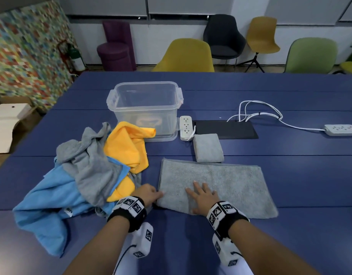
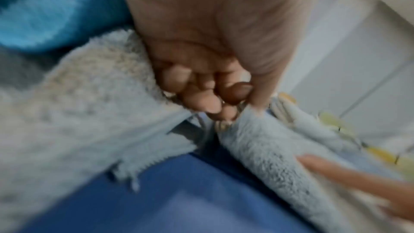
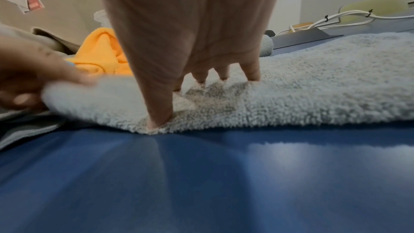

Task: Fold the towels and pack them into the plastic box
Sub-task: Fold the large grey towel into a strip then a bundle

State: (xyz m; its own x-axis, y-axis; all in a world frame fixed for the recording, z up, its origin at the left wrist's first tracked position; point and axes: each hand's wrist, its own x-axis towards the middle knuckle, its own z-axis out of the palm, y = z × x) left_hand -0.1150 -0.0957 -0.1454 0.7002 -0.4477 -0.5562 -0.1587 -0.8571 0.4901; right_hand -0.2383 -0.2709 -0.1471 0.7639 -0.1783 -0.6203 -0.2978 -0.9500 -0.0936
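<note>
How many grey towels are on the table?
3 that I can see: a small folded grey towel beside the power strip, a half-folded grey towel under both hands, and a crumpled grey towel on the pile. More may hide underneath.

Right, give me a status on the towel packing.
Done: one small folded grey towel lies by the plastic box, not packed. In hand: left hand pinches the half-folded grey towel's end, right hand pressing flat. Left: the heap, then packing.

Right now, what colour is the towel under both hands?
Grey; the towel shows best in the head view.
</note>
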